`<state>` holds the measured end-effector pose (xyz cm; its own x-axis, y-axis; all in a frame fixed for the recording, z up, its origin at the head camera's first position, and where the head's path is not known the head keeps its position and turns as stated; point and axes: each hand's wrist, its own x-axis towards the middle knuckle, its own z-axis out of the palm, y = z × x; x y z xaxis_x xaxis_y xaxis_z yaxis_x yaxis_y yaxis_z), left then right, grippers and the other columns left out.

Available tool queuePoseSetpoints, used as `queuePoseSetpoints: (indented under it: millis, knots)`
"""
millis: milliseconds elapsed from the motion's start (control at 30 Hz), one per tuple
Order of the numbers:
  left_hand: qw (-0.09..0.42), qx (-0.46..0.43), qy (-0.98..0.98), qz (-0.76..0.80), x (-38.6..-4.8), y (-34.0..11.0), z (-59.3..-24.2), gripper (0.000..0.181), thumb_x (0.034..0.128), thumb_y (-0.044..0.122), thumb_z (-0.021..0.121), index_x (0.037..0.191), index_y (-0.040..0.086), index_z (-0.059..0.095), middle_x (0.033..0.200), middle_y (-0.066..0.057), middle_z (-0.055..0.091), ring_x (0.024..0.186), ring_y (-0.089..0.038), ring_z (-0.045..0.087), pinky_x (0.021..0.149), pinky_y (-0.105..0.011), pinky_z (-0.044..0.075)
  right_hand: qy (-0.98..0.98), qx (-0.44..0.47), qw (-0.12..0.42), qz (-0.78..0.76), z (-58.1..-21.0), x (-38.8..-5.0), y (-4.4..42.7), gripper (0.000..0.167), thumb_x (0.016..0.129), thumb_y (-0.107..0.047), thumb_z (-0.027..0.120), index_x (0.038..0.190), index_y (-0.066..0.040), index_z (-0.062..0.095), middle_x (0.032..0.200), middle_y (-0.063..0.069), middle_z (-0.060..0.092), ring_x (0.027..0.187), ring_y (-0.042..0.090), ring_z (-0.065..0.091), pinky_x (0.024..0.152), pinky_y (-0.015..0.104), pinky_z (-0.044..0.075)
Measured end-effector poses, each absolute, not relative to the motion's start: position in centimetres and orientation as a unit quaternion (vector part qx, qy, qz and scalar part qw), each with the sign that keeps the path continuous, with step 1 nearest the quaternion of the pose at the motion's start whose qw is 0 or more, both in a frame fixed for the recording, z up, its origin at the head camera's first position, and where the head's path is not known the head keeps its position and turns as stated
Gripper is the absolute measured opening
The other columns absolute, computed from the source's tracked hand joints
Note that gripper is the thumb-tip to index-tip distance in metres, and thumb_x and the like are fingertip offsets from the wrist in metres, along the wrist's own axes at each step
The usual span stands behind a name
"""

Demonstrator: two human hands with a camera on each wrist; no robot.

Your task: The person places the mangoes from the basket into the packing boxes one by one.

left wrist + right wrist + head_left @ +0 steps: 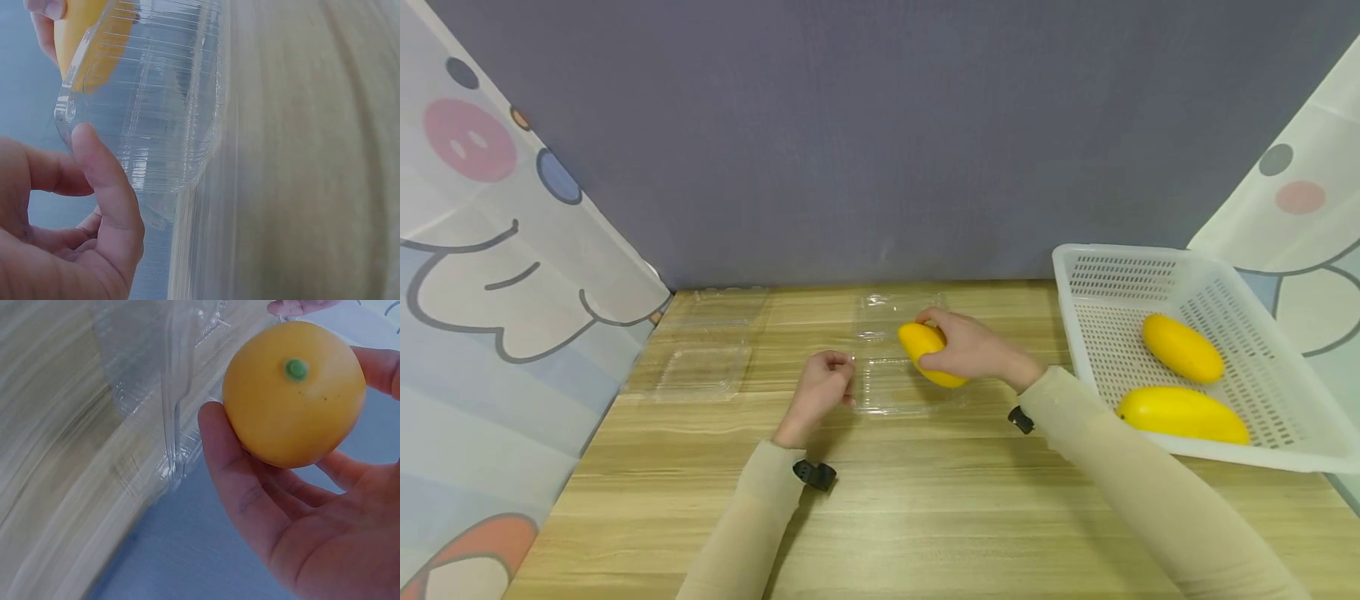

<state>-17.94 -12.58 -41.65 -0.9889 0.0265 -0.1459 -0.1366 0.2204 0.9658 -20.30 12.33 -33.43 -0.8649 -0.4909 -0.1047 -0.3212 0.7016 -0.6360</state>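
Note:
My right hand grips a yellow mango just above a clear plastic clamshell box. In the right wrist view the green stem end of the mango faces the camera, fingers curled round its sides. The box lies unfolded on the table, its lid half toward the back wall. At the box's left edge is my left hand; the left wrist view has its thumb and a finger pinching the corner of the clear rim. The mango shows through the box wall there.
A white slatted basket at the right holds two more mangoes, one farther back and one near its front wall. Another unfolded clear box lies at the table's left. A grey wall bounds the wooden table behind.

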Motion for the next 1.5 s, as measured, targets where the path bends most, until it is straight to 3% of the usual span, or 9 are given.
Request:
queuePoseSetpoints:
  millis: [900,1500]
  knots:
    - [0.065,-0.032,0.778,0.624,-17.6,-11.8,-41.6,0.026,0.0988,0.003,0.052,0.119,-0.013,0.058,0.079,-0.012,0.055,0.061,-0.017,0.055,0.054,-0.027,0.057,0.916,-0.229,0.138,-0.298,-35.8,-19.9,10.9,0.067,0.083,-0.025,0.072,0.142,-0.005,0.051,0.123,0.011,0.063,0.096,0.023,0.059,0.082,0.039,0.052]
    - [0.068,-0.036,0.773,0.629,-17.5,-11.2,-41.6,0.027,0.0981,0.003,0.053,0.119,-0.013,0.057,0.083,-0.016,0.057,0.062,-0.018,0.055,0.054,-0.026,0.057,0.929,-0.216,0.151,-0.260,-37.2,-19.5,9.7,0.068,0.085,-0.031,0.070,0.146,-0.012,0.049,0.116,0.004,0.062,0.089,0.022,0.057,0.074,0.035,0.049]
